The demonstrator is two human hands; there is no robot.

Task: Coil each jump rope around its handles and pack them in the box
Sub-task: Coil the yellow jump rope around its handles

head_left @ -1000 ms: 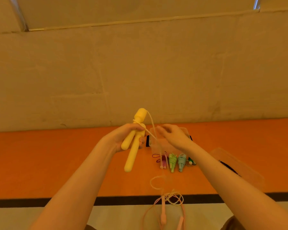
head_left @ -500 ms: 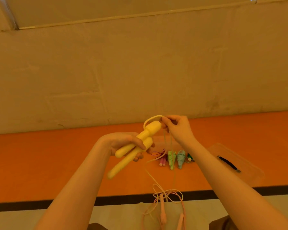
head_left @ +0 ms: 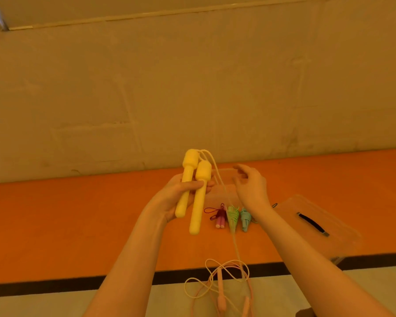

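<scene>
Left grip [head_left: 181, 197]: I am holding both yellow plastic handles [head_left: 193, 191] upright above the orange surface [head_left: 78, 225].
Right grip [head_left: 249, 186]: now loosely opened, no longer pinching the pale cord [head_left: 236, 243].
Meaning: I am starting another wrap.

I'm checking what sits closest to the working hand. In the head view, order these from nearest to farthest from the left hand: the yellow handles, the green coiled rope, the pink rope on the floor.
1. Yellow handles: held in the left hand.
2. Green coiled rope: on the orange surface, just right of it.
3. Pink rope: on the floor, at the bottom of the view.
</scene>
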